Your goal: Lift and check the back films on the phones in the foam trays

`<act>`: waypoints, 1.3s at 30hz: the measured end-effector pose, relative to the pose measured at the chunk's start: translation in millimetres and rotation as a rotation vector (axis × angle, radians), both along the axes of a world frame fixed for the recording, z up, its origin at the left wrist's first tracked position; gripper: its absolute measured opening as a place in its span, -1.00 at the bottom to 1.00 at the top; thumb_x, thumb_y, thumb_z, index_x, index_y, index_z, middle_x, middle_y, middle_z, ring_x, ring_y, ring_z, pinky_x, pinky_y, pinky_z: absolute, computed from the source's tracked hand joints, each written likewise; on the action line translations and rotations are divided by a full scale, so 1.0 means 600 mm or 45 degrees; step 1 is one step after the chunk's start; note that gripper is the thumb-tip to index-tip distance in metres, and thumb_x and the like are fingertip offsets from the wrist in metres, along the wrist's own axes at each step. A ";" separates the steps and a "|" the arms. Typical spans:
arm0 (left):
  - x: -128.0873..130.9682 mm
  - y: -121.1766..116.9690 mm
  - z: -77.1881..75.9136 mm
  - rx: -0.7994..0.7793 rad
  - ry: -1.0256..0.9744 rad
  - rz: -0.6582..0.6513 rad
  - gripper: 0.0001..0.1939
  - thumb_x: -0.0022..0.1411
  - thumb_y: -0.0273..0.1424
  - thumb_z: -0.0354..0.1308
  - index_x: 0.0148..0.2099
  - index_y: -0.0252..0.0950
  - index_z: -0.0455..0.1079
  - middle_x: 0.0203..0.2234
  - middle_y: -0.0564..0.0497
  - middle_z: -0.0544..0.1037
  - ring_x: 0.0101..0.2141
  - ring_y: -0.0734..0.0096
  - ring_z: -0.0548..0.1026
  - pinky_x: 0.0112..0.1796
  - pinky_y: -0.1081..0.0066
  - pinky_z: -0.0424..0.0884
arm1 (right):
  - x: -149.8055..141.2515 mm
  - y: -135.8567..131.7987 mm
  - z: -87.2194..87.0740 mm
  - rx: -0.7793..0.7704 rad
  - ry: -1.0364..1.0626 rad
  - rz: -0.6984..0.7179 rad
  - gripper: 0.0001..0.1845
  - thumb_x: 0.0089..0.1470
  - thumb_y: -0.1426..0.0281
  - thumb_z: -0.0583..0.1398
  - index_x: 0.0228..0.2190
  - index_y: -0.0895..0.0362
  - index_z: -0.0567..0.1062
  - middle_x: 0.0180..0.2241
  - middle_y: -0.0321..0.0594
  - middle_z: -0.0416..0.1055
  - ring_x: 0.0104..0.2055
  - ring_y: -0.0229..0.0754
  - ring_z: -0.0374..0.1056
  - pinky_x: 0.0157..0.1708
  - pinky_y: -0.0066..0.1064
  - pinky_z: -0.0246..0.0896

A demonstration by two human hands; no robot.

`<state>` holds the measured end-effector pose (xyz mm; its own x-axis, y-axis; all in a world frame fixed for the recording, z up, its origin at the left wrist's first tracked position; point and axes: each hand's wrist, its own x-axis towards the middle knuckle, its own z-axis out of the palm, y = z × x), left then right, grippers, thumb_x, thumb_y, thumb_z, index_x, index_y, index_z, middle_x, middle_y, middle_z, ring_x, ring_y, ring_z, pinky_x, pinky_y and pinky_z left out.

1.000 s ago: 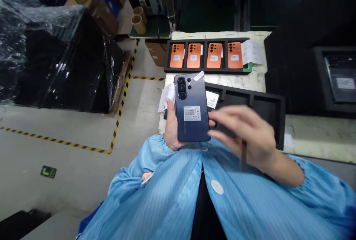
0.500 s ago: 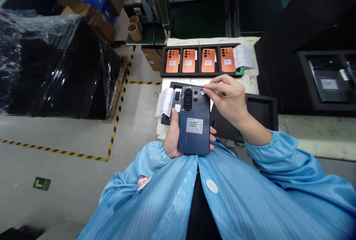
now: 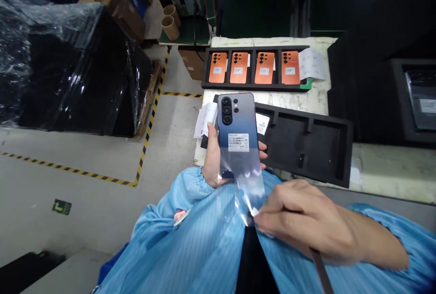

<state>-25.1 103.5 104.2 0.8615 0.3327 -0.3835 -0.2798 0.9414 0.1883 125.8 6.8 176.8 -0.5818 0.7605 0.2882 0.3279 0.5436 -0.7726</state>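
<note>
Factory floor marked with yellow-and-black tape runs along the left of a white counter. At the far end of the counter sits a black tray holding four orange phones, and a black foam tray lies nearer, to the right. In front of the counter, over the person's blue sleeve, the left hand cradles a dark blue phone, thumb along one edge and fingertips curled round the other. Clear film lies over the phone's lower half and trails past its near edge to the right hand, whose thumb and fingers pinch a small white tab. Peeling looks about half done; the next move calls for a steady pull nearer, until the film comes free of the phone.
</note>
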 end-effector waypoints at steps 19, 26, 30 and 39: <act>-0.004 -0.008 -0.007 0.033 -0.092 -0.001 -0.22 0.19 0.06 -0.22 -0.05 -0.60 0.40 -0.24 -0.31 0.56 -0.27 0.10 0.55 -0.20 0.26 0.41 | -0.003 -0.021 -0.003 0.046 -0.130 0.006 -0.88 0.16 0.53 0.11 -0.24 0.16 0.41 -0.37 -0.31 0.41 -0.42 -0.39 0.30 -0.42 -0.50 0.12; -0.009 0.021 -0.002 0.226 -0.092 0.102 -0.50 -0.02 -0.49 -0.04 0.00 -0.50 0.39 -0.15 -0.18 0.55 -0.14 0.13 0.52 0.01 0.16 0.32 | 0.014 0.009 -0.026 0.131 -0.290 0.101 -0.79 0.23 0.52 -0.01 -0.23 0.20 0.42 -0.37 -0.22 0.38 -0.45 -0.39 0.27 -0.50 -0.51 0.08; -0.011 0.049 0.019 0.450 -0.158 0.257 -0.46 -0.05 -0.61 -0.09 0.02 -0.50 0.38 -0.10 -0.16 0.53 0.00 0.09 0.43 0.10 0.03 0.23 | 0.035 0.036 -0.066 0.562 -0.490 0.013 -0.79 0.21 0.53 0.02 -0.17 0.25 0.42 -0.32 -0.18 0.45 -0.49 -0.36 0.25 -0.54 -0.46 0.07; -0.036 0.081 0.037 0.835 0.017 0.591 -0.44 -0.13 -0.63 -0.02 -0.01 -0.39 0.42 -0.08 -0.12 0.52 0.00 -0.01 0.43 0.06 -0.03 0.29 | 0.078 0.054 -0.104 0.577 -0.476 -0.411 -0.78 0.14 0.47 0.12 -0.14 0.20 0.30 -0.42 -0.24 0.38 -0.51 -0.36 0.27 -0.54 -0.52 0.16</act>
